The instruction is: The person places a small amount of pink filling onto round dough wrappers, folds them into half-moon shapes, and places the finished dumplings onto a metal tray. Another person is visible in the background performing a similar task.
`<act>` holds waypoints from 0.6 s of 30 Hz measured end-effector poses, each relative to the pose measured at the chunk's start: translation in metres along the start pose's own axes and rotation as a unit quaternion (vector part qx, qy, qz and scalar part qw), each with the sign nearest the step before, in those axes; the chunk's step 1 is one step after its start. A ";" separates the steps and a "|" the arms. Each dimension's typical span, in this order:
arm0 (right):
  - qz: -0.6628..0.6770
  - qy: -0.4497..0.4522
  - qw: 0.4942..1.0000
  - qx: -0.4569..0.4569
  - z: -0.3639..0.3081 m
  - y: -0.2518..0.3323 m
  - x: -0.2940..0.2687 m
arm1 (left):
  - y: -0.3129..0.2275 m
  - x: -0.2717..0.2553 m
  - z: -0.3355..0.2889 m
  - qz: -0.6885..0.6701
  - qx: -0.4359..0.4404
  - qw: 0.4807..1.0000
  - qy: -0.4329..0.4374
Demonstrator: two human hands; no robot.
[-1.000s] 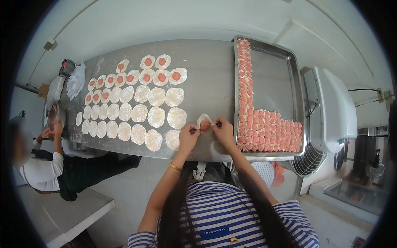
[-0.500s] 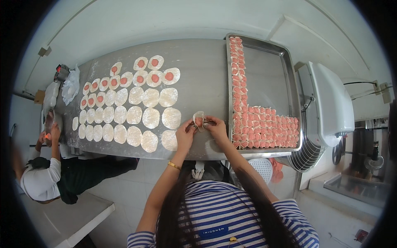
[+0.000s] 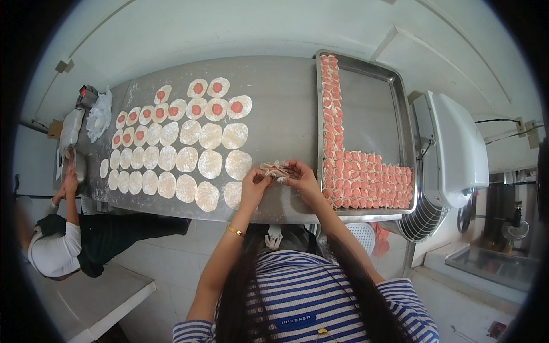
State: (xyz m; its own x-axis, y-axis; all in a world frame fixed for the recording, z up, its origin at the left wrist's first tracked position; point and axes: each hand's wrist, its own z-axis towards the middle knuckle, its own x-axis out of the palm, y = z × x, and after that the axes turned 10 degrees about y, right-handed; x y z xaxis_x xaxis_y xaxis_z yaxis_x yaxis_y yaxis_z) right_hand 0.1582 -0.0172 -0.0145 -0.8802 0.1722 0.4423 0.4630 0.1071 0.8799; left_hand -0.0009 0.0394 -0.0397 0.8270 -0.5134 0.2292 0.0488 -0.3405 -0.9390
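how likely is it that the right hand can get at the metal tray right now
Probably yes: the metal tray sits just to the right of the right hand, with nothing visible between them, though that hand is occupied with the dough wrapper.

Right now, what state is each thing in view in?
Held wrapper: gathered, partly hidden
Left hand: pinching held wrapper
Right hand: pinching held wrapper
Table wrappers: flat, some bearing pink filling, others bare
Tray: partly filled
Dumplings: closely packed
Steel table: dusted white
Plastic bag: crumpled
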 end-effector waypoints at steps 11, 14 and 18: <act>-0.255 -0.004 0.966 0.038 -0.001 0.005 -0.017 | -0.019 0.005 -0.012 0.176 0.039 0.984 -0.012; -0.341 0.026 0.940 -0.008 -0.005 0.012 -0.015 | -0.010 0.006 -0.010 0.292 0.143 0.945 -0.030; -0.421 0.058 0.905 -0.025 -0.010 0.010 -0.021 | -0.004 0.013 -0.009 0.252 0.096 0.962 0.033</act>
State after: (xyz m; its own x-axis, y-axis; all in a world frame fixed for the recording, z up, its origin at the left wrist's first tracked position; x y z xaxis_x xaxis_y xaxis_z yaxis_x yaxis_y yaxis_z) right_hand 0.1804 -0.0295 -0.0129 -0.9248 -0.0542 -0.3766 -0.3803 0.1078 0.9185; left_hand 0.0049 0.0266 -0.0310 0.7356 -0.6267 -0.2572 -0.2410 0.1128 -0.9640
